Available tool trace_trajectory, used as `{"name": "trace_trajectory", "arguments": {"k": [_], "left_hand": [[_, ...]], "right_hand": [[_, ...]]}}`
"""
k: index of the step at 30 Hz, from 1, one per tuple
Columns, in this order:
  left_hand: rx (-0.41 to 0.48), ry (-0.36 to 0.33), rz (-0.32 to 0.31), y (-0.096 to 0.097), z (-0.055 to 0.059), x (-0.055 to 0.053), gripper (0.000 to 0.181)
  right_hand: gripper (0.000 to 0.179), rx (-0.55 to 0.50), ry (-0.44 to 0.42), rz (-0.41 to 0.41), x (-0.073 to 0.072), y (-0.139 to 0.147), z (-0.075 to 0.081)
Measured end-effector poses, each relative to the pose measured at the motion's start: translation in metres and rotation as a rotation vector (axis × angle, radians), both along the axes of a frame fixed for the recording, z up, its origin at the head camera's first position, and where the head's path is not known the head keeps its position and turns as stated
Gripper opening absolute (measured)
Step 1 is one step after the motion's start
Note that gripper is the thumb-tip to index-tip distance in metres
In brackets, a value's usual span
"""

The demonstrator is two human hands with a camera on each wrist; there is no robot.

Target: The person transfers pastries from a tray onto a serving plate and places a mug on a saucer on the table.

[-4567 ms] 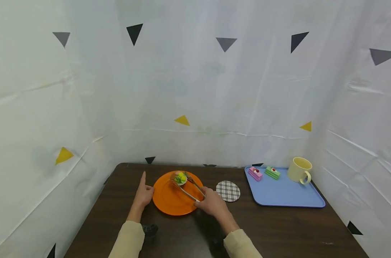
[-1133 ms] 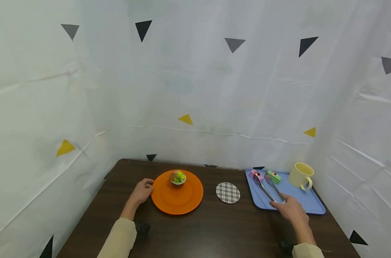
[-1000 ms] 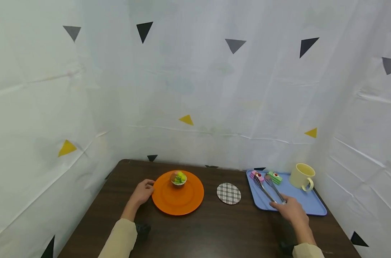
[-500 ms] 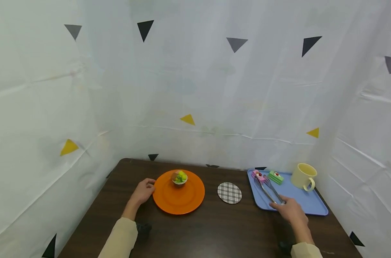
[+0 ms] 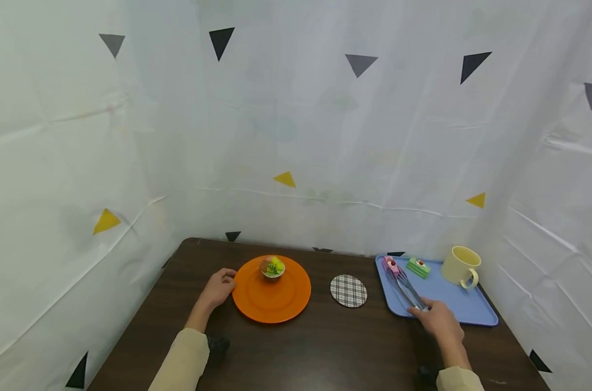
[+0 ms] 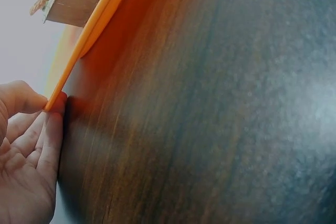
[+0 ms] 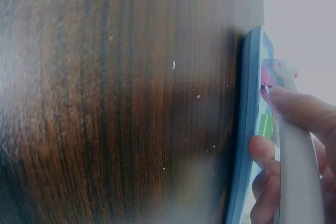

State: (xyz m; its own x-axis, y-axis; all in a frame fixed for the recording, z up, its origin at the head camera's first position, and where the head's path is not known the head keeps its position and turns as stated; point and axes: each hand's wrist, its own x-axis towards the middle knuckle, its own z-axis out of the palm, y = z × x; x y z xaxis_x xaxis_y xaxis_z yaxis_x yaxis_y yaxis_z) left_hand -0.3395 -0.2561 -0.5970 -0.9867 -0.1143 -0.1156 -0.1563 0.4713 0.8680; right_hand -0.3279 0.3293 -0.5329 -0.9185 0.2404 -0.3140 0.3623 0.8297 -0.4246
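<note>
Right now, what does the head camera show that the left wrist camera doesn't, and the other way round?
Only the head view shows the right hand holding tongs at the pink cake slice, the green cake slice, the yellow mug, the blue tray beneath them and the checked round mat.

Only the left wrist view shows the underside of the orange plate and the palm side of the left hand.

Both show that hand gripping the plate's edge, the small cup of food on the plate, and the dark table.
</note>
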Motion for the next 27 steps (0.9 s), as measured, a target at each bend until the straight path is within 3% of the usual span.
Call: {"name": "trace_trajectory", "arguments": {"k": [7, 14, 20, 27], "left_hand": [[-0.004, 0.0, -0.014, 0.0, 0.0, -0.001, 0.04], [0.001, 0.045, -0.029, 0.003, 0.006, 0.008, 0.04], [0.0, 0.038, -0.03, 0.005, 0.011, 0.013, 0.04], [-0.001, 0.031, -0.018, 0.007, 0.013, 0.011, 0.04]], "right_hand": [[0.084, -0.001, 0.003, -0.017, 0.001, -0.001, 0.0], [0.084, 0.007, 0.025, -0.026, 0.003, -0.003, -0.002], [0.084, -0.016, 0.042, -0.03, 0.008, -0.003, -0.004], [0.084, 0.005, 0.059, -0.034, 0.013, -0.013, 0.008]]}}
